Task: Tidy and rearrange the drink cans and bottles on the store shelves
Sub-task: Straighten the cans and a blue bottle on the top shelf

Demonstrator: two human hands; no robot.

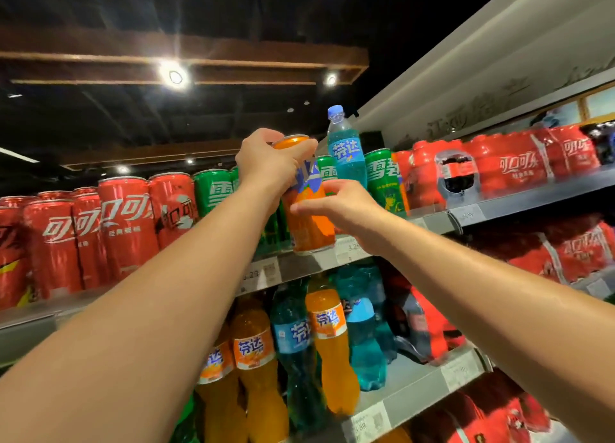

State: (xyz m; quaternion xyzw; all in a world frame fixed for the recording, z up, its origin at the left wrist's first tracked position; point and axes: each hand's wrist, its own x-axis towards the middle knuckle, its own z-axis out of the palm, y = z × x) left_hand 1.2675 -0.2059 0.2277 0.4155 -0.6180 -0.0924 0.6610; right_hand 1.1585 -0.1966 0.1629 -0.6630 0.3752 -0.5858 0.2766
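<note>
An orange drink can [307,224] stands at the front edge of the top shelf [299,268], tilted slightly. My left hand [268,161] grips its top rim from above. My right hand [339,206] rests against the can's right side, fingers pointing left across it. Behind the can stands a blue soda bottle [347,156] with a blue cap, among green cans [382,179]. Red cola cans [126,223] fill the shelf to the left.
Shrink-wrapped packs of red cola bottles [499,166] fill the top shelf on the right. The shelf below holds orange bottles [329,339] and blue bottles [366,336], some leaning, plus more red packs [565,256]. Price tags line the shelf edges.
</note>
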